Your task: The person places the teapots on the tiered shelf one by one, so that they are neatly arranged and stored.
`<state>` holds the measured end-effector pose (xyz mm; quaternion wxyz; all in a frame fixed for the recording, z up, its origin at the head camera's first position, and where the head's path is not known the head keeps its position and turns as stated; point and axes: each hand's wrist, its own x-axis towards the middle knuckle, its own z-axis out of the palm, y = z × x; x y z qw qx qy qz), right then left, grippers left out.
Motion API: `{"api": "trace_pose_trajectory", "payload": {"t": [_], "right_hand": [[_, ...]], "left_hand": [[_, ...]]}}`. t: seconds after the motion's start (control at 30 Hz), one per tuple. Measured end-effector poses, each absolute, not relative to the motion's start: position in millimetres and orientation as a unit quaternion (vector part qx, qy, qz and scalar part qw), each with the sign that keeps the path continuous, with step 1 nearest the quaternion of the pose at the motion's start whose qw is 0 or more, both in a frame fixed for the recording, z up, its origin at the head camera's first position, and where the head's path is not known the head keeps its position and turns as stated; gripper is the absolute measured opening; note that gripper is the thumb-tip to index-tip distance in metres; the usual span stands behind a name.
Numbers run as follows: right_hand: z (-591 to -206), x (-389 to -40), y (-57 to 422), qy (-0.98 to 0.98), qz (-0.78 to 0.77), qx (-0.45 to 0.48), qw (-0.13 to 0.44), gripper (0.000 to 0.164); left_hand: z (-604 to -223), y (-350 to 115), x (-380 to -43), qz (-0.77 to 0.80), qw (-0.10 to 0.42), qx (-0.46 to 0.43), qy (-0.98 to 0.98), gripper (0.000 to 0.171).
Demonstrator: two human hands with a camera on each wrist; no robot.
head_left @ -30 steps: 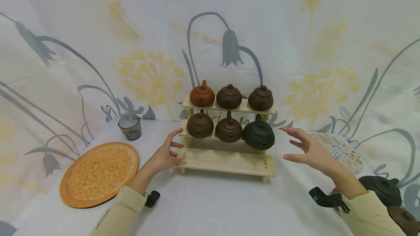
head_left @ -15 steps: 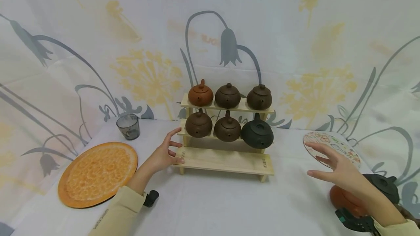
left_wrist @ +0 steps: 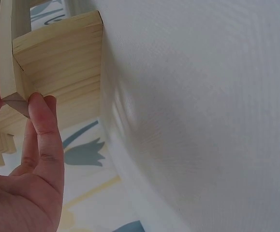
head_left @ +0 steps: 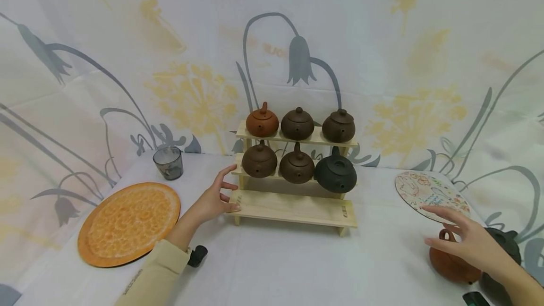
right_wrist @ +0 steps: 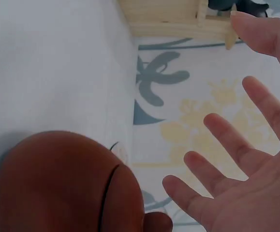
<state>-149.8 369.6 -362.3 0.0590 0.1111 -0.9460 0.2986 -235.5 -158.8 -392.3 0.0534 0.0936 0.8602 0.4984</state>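
My left hand [head_left: 212, 202] holds the left end of a three-tier wooden display stand [head_left: 293, 207]. In the left wrist view its thumb and fingers pinch the edge of a pale board [left_wrist: 65, 58]. Off to the right, my right hand [head_left: 478, 244] hovers over a reddish-brown clay teapot [head_left: 452, 266], fingers spread and apart from it. The right wrist view has that teapot [right_wrist: 57, 188] beside the extended fingers [right_wrist: 227, 140]. On the upper tier stand an orange-brown teapot [head_left: 262, 124] and two dark brown ones. The middle tier bears two brown teapots [head_left: 259, 162] and a black one [head_left: 336, 174].
A dark teapot [head_left: 505, 242] stands behind the right hand, partly hidden. A patterned round mat [head_left: 418, 185] lies at the back right. On the left are an orange round mat [head_left: 129, 223] and a grey glass cup [head_left: 168, 164]. A printed cloth [head_left: 374, 60] hangs behind.
My right hand has moved from beside the stand to the right and down, over the reddish-brown teapot. The left hand stays on the stand's left end.
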Motion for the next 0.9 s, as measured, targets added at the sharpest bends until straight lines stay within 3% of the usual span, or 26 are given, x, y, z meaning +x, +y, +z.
{"api": "trace_pose_trajectory", "payload": {"t": [0.5, 0.7, 0.9], "right_hand": [[-385.1, -133.2, 406.5, -0.952, 0.298, 0.034, 0.053, 0.068], [-383.2, -134.6, 411.1, -0.963, 0.268, 0.01, -0.027, 0.068], [-380.7, -136.6, 408.0, -0.969, 0.237, 0.026, -0.059, 0.069]], "left_hand": [[-390.3, -159.6, -234.4, 0.505, 0.062, 0.106, 0.855, 0.097], [-389.5, -159.1, -234.4, 0.502, 0.062, 0.104, 0.856, 0.096], [-388.0, -158.8, -234.0, 0.5, 0.059, 0.104, 0.858, 0.096]]}}
